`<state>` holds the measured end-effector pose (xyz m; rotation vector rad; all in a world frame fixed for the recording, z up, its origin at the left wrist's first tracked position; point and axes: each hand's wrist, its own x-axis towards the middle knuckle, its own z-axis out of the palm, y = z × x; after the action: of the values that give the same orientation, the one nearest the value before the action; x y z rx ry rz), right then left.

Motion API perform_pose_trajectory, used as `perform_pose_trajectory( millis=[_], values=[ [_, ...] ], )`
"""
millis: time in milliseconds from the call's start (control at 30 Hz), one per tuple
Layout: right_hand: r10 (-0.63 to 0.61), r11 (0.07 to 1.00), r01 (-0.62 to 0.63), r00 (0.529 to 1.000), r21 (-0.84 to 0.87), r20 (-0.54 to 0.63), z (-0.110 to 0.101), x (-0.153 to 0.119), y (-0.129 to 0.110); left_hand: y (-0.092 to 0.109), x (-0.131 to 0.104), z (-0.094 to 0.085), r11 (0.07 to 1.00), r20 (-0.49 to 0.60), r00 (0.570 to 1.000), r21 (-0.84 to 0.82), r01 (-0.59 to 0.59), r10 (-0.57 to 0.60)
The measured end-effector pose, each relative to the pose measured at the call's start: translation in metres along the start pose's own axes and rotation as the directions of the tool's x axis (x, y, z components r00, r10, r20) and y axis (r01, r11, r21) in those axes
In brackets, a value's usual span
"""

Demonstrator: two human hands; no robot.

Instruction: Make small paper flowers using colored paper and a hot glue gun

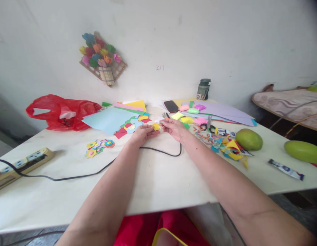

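Over the middle of the table, my left hand (143, 134) pinches a small yellow paper flower (155, 126) between thumb and fingers. Right beside it, my right hand (174, 129) has its fingertips pressed together at the flower's edge; what they hold, if anything, is too small to make out. Left of my hands lie coloured paper cutouts (130, 125) in red, blue and yellow. Closer to me on the left is a cluster of layered paper flowers (99, 147) with coloured centres. Beyond my right hand sit soft pastel packets (193, 111).
A black cable (79, 177) runs from the power strip (25, 167) to below my hands. On the right are scissors (209, 125), paper scraps (231, 148), green fruits (249, 139) and a tube (286, 169). A phone (171, 106), coloured sheets (220, 111) and a red bag (63, 112) lie further back.
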<state>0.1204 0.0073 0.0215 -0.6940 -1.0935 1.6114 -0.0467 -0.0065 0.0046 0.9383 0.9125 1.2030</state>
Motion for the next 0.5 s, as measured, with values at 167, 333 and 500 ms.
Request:
perform_pose_trajectory(
  millis=[167, 333, 500],
  values=[
    [-0.02, 0.998, 0.02, 1.0, -0.059, 0.001, -0.0008, 0.0005, 0.0003, 0.0009, -0.0015, 0.0018, 1.0, -0.004, 1.0, 0.003, -0.003, 0.003],
    [-0.163, 0.914, 0.13, 0.985, -0.385, -0.055, 0.0011, -0.0019, 0.0015, 0.0013, -0.0026, 0.0016, 1.0, 0.024, 1.0, 0.018, 0.009, -0.009],
    [-0.276, 0.816, 0.212, 0.96, -0.538, -0.041, 0.0034, -0.0023, 0.0027, 0.0021, -0.0038, 0.0016, 0.999, 0.061, 0.998, 0.026, 0.03, -0.031]
  ],
)
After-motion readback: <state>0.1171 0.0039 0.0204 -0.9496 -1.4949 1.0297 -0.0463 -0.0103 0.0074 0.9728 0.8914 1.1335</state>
